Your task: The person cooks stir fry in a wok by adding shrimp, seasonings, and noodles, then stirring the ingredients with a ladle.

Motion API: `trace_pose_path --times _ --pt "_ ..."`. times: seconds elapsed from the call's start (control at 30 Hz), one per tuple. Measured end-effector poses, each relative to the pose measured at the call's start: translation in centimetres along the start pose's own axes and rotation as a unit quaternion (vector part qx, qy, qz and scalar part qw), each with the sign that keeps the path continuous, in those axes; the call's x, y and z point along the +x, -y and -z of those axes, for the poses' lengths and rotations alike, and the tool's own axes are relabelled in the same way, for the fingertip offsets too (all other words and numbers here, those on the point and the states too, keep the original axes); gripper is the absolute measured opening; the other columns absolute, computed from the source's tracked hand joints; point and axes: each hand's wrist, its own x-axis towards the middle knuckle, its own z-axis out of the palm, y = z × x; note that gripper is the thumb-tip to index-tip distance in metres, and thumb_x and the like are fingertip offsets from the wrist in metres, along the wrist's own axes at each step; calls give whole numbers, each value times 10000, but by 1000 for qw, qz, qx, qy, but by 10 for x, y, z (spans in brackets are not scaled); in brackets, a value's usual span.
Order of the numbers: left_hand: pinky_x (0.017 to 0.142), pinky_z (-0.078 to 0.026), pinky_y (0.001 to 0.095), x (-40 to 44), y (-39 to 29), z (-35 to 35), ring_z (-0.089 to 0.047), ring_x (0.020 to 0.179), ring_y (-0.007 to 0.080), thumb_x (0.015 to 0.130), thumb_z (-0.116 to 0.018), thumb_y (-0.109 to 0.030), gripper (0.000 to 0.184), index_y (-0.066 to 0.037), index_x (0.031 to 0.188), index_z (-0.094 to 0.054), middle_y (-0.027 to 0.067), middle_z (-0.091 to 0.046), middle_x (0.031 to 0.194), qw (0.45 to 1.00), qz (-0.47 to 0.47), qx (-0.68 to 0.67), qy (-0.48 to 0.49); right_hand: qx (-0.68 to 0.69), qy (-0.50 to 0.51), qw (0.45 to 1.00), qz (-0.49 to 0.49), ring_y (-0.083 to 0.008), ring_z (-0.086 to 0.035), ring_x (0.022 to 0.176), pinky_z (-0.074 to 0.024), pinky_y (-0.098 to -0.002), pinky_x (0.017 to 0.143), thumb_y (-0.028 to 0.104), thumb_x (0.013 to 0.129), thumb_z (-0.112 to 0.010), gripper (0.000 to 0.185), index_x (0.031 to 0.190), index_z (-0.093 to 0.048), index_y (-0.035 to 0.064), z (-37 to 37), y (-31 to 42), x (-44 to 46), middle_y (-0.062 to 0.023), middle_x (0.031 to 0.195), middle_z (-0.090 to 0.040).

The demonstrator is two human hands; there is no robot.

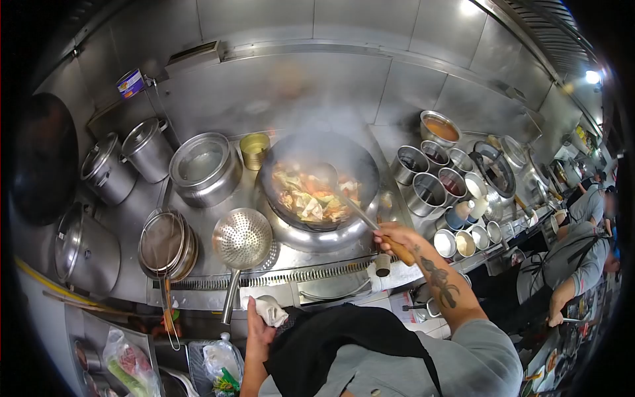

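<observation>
My right hand is closed round the wooden handle of a long metal ladle, whose head reaches into the wok. Steam rises from the wok, where sliced vegetables lie in a heap. Low at the front, my left hand holds a folded whitish cloth near the stove's edge. A perforated metal strainer rests left of the wok, its handle pointing toward me.
Lidded pots and stacked sieves stand at the left. Metal containers of sauces and seasonings line the right. A bowl of orange liquid is behind them. At far right a co-worker stands.
</observation>
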Motion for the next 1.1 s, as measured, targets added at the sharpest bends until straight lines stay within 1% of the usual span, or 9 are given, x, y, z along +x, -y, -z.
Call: trace_pose_path --times 0.17,0.33,0.43,0.47,0.57,0.6,0.8,1.0,1.1 --pt "665 -539 517 -3 -4 6 -625 843 298 866 -468 -677 640 -107 1145 -547 95 -621 997 1000 -4 2 15 -109 -50 987 103 -124 -511 477 -437 -251 411 113 905 -585 89 882 -545 36 -11 -25 33 -31 686 -533" --pt "648 -515 524 -2 1 -7 -623 842 304 882 -427 -675 635 -111 1152 -532 100 -618 979 1000 2 16 0 171 45 983 -51 -125 -503 468 -439 -269 406 138 922 -570 111 967 -484 83 -43 -16 22 -16 683 -534" --pt "642 -510 516 -1 -2 -5 -624 833 307 894 -402 -670 627 -111 1151 -524 105 -616 975 1000 4 18 13 -12 33 999 -13 -97 -523 510 -450 -297 427 138 942 -538 64 961 -497 93 -6 -7 0 0 681 -516" --pt "645 -514 513 -2 -1 -4 -625 832 307 895 -401 -669 626 -110 1150 -524 107 -616 976 1000 6 18 18 -182 -21 983 7 -228 -617 600 -503 -405 531 127 910 -550 139 1018 -518 47 23 -24 27 -97 719 -592" --pt "650 -520 498 0 0 1 -626 827 306 895 -401 -668 632 -106 1160 -517 110 -613 983 1000 2 23 19 -599 -213 728 256 -390 -648 811 -513 -469 724 124 854 -583 249 1049 -530 -22 7 -29 13 -240 856 -643" --pt "649 -519 504 -5 -2 -7 -625 830 305 895 -405 -665 634 -105 1175 -509 109 -608 978 1000 5 25 -14 -555 -202 776 222 -471 -586 978 -469 -502 846 114 831 -573 334 1115 -512 -50 -12 -13 -9 -321 971 -614" --pt "694 -531 517 -6 -5 4 -618 862 287 871 -472 -665 620 -124 1168 -535 88 -616 999 999 -10 16 -36 -557 -117 792 221 -453 -611 943 -479 -504 831 112 825 -559 401 1188 -487 -42 -38 10 -103 -303 956 -624" --pt "735 -536 480 -9 -8 -6 -621 866 271 878 -485 -647 592 -122 1143 -550 76 -621 984 1000 -4 29 4 -680 -173 702 119 -446 -629 895 -486 -520 799 117 870 -486 306 1143 -482 -21 -36 -4 -48 -281 946 -640" --pt "682 -525 497 4 -1 0 -618 866 286 898 -440 -641 610 -103 1174 -520 96 -612 995 1000 0 20 18 -667 -186 700 176 -437 -630 844 -499 -507 767 103 830 -524 379 1194 -476 11 -50 -30 8 -265 859 -638"
